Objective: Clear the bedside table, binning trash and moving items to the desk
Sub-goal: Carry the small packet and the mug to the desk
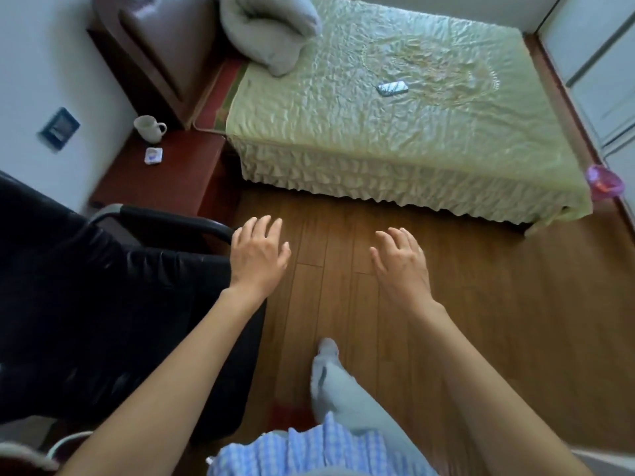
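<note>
Two hands out front over the wood floor [446, 304], both empty. Left hand [257, 255] palm down, fingers spread, just beside the black chair's [86, 304] armrest. Right hand [402, 266] likewise splayed, grasping nothing. Bedside table [178, 180] stands well ahead, between wall and bed [395, 139]. White mug [148, 128] at the tabletop's far corner, by the headboard. Small white packet [153, 155] just in front of the mug, apart from it. Phone [392, 88] lies mid-bed. Grey pillow [271, 29] at the bed's head.
</note>
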`<move>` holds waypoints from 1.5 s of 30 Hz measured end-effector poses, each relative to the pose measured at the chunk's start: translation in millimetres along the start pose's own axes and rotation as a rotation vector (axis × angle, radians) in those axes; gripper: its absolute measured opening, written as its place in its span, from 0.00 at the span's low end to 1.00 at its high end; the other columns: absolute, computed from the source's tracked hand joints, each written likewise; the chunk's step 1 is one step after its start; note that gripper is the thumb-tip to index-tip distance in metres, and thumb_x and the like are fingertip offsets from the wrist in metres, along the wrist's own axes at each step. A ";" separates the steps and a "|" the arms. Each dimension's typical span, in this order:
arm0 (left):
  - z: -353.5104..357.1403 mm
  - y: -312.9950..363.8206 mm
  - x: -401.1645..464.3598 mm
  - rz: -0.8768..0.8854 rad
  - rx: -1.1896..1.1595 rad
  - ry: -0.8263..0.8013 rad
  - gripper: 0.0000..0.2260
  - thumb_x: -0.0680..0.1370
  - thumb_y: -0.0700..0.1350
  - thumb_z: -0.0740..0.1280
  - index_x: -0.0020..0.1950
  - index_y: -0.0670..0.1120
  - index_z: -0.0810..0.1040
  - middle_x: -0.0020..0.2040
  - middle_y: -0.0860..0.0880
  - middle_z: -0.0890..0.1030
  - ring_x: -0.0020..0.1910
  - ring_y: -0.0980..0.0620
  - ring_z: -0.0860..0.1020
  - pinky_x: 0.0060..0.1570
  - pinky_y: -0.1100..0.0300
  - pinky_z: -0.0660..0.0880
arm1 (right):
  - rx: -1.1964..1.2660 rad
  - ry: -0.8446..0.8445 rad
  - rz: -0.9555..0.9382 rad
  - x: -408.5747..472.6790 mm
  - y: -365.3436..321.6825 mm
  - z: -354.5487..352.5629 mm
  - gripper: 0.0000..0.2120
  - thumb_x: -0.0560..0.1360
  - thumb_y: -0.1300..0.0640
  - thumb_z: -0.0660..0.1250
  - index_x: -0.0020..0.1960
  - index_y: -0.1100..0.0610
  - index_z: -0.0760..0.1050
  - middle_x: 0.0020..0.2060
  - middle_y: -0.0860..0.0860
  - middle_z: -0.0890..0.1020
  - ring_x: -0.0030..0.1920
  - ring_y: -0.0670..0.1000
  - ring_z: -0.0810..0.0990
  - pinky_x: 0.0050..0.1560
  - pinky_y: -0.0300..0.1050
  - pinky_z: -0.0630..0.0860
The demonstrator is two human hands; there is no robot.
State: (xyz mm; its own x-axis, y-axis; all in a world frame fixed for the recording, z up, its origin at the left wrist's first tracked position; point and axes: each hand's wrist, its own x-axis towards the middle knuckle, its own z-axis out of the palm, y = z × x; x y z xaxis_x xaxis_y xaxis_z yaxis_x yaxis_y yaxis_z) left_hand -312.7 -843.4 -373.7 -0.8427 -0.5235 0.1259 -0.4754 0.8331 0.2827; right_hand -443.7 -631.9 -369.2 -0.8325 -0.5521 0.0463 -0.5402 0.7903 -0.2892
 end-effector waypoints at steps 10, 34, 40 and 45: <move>25.3 14.2 126.9 -0.236 0.056 -0.012 0.20 0.76 0.47 0.65 0.66 0.41 0.73 0.65 0.40 0.74 0.66 0.40 0.69 0.64 0.43 0.66 | 0.019 -0.085 -0.186 185.0 2.8 -0.6 0.20 0.80 0.51 0.59 0.69 0.59 0.70 0.69 0.59 0.70 0.73 0.58 0.62 0.73 0.53 0.57; 51.2 -156.3 404.9 -0.647 0.064 0.026 0.19 0.78 0.48 0.64 0.67 0.43 0.72 0.66 0.41 0.74 0.66 0.43 0.70 0.64 0.47 0.70 | -0.018 -0.361 -0.572 560.1 -176.8 100.8 0.21 0.81 0.50 0.56 0.70 0.57 0.67 0.70 0.56 0.69 0.73 0.58 0.60 0.70 0.54 0.59; 52.6 -199.2 461.7 -0.835 0.062 0.092 0.19 0.76 0.47 0.66 0.65 0.42 0.73 0.63 0.41 0.76 0.62 0.43 0.73 0.59 0.47 0.72 | -0.024 -0.401 -0.793 655.0 -244.4 132.1 0.19 0.80 0.50 0.57 0.69 0.56 0.68 0.68 0.55 0.71 0.72 0.57 0.62 0.68 0.53 0.62; 52.5 -229.4 501.6 -1.056 0.044 0.115 0.19 0.77 0.48 0.65 0.67 0.43 0.72 0.65 0.42 0.74 0.64 0.44 0.72 0.62 0.48 0.71 | -0.045 -0.455 -0.964 718.6 -301.0 154.0 0.21 0.80 0.49 0.56 0.70 0.56 0.67 0.69 0.54 0.70 0.73 0.55 0.61 0.69 0.53 0.61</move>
State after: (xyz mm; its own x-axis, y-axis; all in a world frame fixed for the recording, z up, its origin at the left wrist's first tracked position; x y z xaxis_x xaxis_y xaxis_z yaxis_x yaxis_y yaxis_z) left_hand -639.6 -1287.8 -425.3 0.0302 -0.9969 -0.0732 -0.9624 -0.0487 0.2674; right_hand -860.4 -1307.3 -396.1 0.0683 -0.9895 -0.1272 -0.9582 -0.0296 -0.2846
